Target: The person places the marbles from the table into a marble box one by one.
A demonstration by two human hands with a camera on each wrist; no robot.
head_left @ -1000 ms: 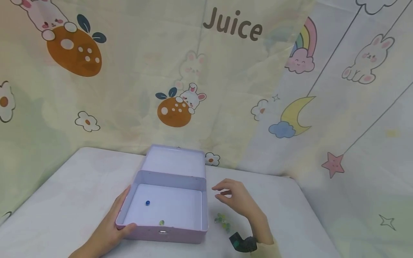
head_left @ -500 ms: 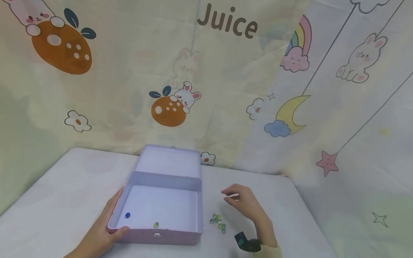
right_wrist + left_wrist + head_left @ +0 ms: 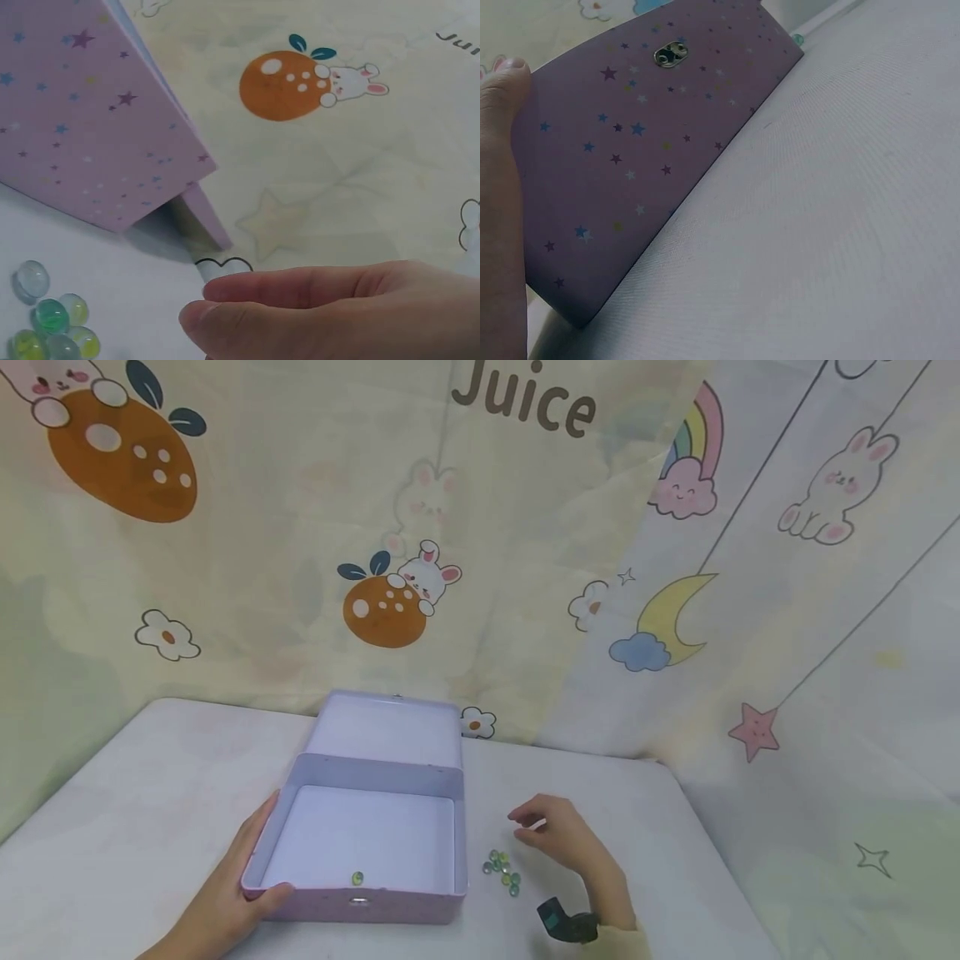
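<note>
An open purple tin box (image 3: 459, 827) with small stars stands on the white table (image 3: 150, 777), its lid (image 3: 386, 731) tipped back. My left hand (image 3: 238, 887) grips its front left corner, thumb (image 3: 502, 94) over the rim beside the front wall (image 3: 645, 142). One green marble (image 3: 357, 877) lies inside near the front wall. A small cluster of glass marbles (image 3: 502, 870) (image 3: 49, 322) lies on the table right of the box. My right hand (image 3: 551, 831) (image 3: 322, 307) hovers just right of them, fingers loosely bent and holding nothing.
A cartoon-print curtain (image 3: 525, 568) hangs close behind the table. The table's right edge (image 3: 720, 860) runs near my right arm. A black wrist camera (image 3: 562, 922) sits on my right wrist. The box's metal latch (image 3: 670, 54) faces me.
My right hand has dropped from beside the box's right wall toward the marble cluster. The blue marble rolled to the front left of the box and is now out of sight.
</note>
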